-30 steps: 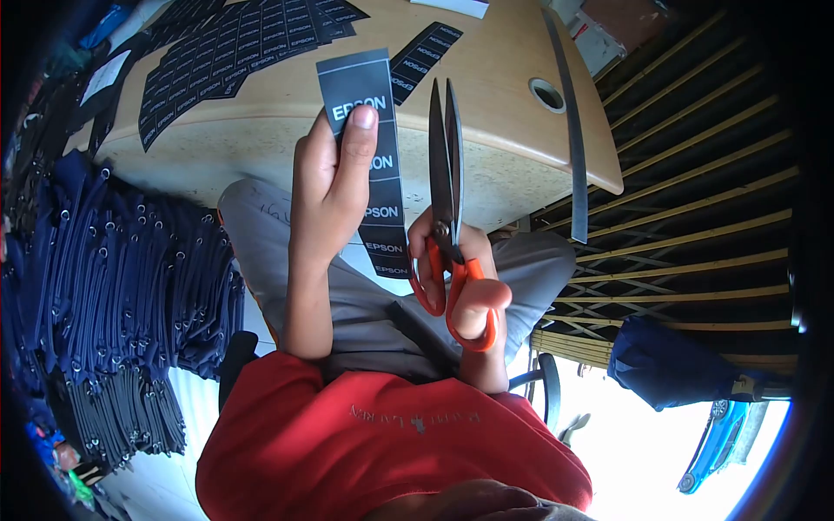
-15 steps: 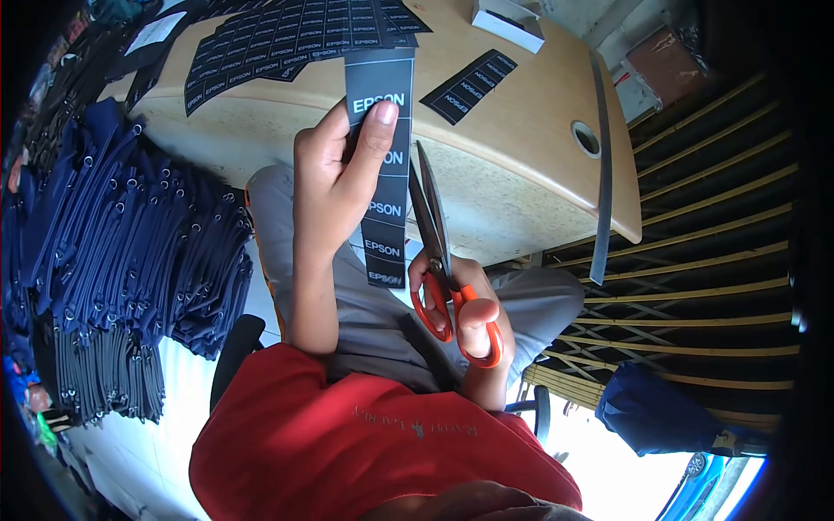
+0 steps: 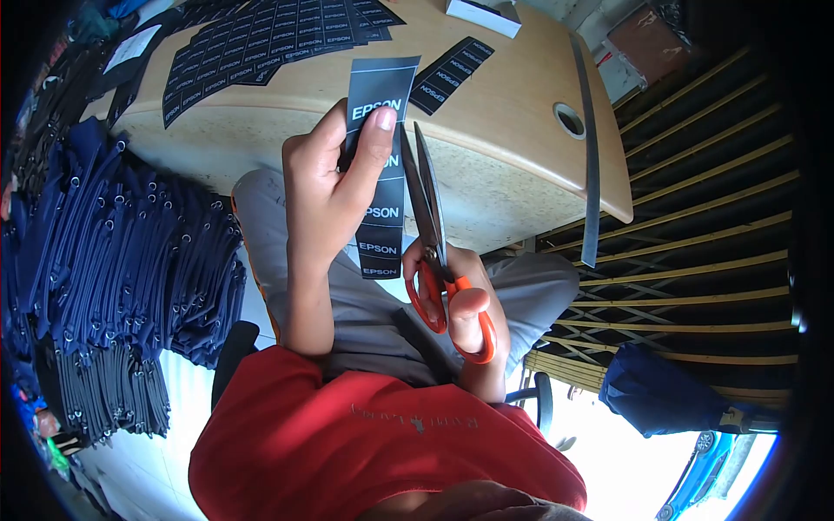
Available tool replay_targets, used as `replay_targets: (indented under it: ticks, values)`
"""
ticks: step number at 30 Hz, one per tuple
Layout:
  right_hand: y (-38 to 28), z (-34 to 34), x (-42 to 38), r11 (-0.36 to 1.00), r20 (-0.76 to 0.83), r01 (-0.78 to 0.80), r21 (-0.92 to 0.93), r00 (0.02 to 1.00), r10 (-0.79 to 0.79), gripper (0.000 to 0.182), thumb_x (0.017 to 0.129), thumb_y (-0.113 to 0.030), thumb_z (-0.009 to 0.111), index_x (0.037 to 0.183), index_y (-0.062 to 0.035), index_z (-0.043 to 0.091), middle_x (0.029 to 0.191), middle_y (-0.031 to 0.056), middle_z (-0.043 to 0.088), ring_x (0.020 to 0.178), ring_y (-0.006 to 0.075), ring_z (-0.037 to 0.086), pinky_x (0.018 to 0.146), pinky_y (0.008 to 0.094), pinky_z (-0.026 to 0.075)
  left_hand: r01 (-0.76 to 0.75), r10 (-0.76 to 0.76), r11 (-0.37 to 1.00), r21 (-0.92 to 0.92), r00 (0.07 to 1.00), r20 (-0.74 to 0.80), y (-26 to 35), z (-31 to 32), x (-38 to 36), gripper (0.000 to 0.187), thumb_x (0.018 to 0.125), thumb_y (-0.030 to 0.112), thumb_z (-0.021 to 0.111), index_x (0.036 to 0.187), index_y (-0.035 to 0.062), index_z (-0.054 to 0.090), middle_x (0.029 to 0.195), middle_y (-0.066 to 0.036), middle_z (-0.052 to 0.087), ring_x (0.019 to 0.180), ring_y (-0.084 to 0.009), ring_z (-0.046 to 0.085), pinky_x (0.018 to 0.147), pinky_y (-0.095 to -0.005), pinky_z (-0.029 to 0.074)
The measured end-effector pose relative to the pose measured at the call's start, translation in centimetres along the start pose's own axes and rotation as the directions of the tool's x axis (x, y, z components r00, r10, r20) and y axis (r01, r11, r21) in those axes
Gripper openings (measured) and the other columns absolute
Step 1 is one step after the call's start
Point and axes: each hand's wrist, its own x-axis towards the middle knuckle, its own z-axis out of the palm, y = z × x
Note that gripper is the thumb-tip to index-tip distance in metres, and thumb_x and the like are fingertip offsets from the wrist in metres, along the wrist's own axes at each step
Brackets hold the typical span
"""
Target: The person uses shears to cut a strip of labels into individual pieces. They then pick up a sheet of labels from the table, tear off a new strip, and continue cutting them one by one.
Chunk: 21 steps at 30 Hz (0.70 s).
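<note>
A black strip printed with several white EPSON labels hangs upright in front of the table edge. My left hand pinches it near its upper part, thumb in front. Just right of the strip, my right hand has its fingers through the orange handles of the scissors. The blades point up, slightly apart, and their tips are beside the strip's right edge.
On the wooden table lie overlapping EPSON label sheets, a shorter label strip, a white box and a long grey strip over the edge. Dark blue straps hang at left; a folding gate stands at right.
The view has shifted, so the table and its items appear farther left and higher. The held strip's top end now shows apart from the sheets behind. Both hands keep their hold.
</note>
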Motion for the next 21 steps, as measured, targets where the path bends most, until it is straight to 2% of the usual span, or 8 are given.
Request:
replay_targets:
  ticks: [5,9,11,13,15,17,19,21]
  values:
    - [0.6,0.6,-0.3,0.999,-0.295,-0.018,-0.048,0.955,0.003,0.090,0.078,-0.085,0.025,0.086,0.0005,0.053,0.053,0.0058,0.041,0.048,0.0197,0.045,0.048,0.0335,0.034,-0.049,0.049,0.999,-0.009,0.998,-0.040,-0.7,0.3,0.0,0.017,0.094,0.016,0.060,0.092,-0.0005,0.064,0.056,0.001,0.054,0.050,-0.0010,0.045,0.046,-0.0204,0.034]
    - [-0.1,-1.1,-1.2,0.986,-0.260,-0.018,-0.164,0.965,-0.026,0.090,0.076,-0.086,0.027,0.086,-0.0005,0.053,0.053,0.0051,0.042,0.048,0.0187,0.044,0.048,0.0329,0.033,-0.064,0.066,0.994,0.083,0.998,-0.021,-0.8,0.2,0.0,0.018,0.093,0.016,0.061,0.089,-0.0005,0.063,0.054,0.001,0.052,0.048,-0.0013,0.042,0.044,-0.0209,0.031]
    - [-0.1,-1.4,-1.7,0.996,-0.032,-0.017,0.092,0.999,0.020,0.091,0.075,-0.087,0.029,0.086,-0.0005,0.053,0.054,0.0056,0.042,0.048,0.0196,0.045,0.047,0.0335,0.034,-0.074,0.075,0.993,0.094,0.997,-0.008,-1.0,0.4,0.1,0.018,0.093,0.016,0.061,0.088,-0.0006,0.063,0.053,0.001,0.051,0.047,-0.0014,0.042,0.044,-0.0209,0.031]
    - [-0.6,-1.2,-1.8,0.996,-0.049,-0.024,0.091,0.998,0.028,0.091,0.074,-0.088,0.031,0.086,-0.0003,0.054,0.053,0.0072,0.042,0.047,0.0222,0.045,0.047,0.0343,0.034,-0.071,0.072,0.993,0.093,0.997,-0.006,-1.1,0.5,0.1,0.018,0.092,0.016,0.062,0.086,-0.0011,0.063,0.053,0.001,0.050,0.048,-0.0014,0.040,0.044,-0.0204,0.030]
    - [-1.1,-1.1,-1.8,0.965,-0.303,-0.060,-0.254,0.953,-0.020,0.091,0.075,-0.087,0.031,0.086,-0.0002,0.054,0.053,0.0082,0.041,0.047,0.0232,0.044,0.047,0.0344,0.034,-0.073,0.074,0.992,0.100,0.997,-0.006,-1.3,0.5,0.1,0.018,0.092,0.016,0.063,0.085,-0.0013,0.063,0.053,0.001,0.050,0.048,-0.0012,0.040,0.044,-0.0204,0.030]
    - [-0.6,-2.0,-2.0,0.978,-0.309,-0.068,-0.195,0.951,0.004,0.087,0.077,-0.084,0.033,0.086,-0.0005,0.055,0.053,0.0088,0.041,0.047,0.0241,0.044,0.047,0.0342,0.033,-0.076,0.077,0.991,0.106,0.997,-0.014,-1.5,0.4,0.2,0.019,0.092,0.016,0.063,0.085,-0.0016,0.063,0.053,0.001,0.050,0.048,-0.0011,0.040,0.044,-0.0203,0.030]
    - [-0.8,-1.8,-2.0,0.985,-0.288,-0.143,-0.096,0.951,0.110,0.103,0.061,-0.097,0.015,0.078,-0.0021,0.053,0.046,-0.0034,0.041,0.042,0.0064,0.042,0.042,0.0220,0.027,-0.076,0.079,0.992,0.103,0.996,-0.030,-1.8,0.4,0.2,0.019,0.092,0.016,0.063,0.085,-0.0017,0.063,0.053,0.001,0.050,0.049,-0.0011,0.039,0.044,-0.0203,0.029]
    - [-1.3,-1.6,-1.8,0.974,-0.269,-0.142,-0.177,0.959,0.091,0.104,0.060,-0.096,0.013,0.078,-0.0021,0.053,0.046,-0.0034,0.041,0.042,0.0061,0.043,0.042,0.0209,0.028,-0.067,0.072,0.993,0.102,0.997,-0.040,-1.7,0.6,0.2,0.020,0.092,0.017,0.063,0.084,-0.0016,0.063,0.053,0.001,0.050,0.048,-0.0011,0.038,0.044,-0.0207,0.029]
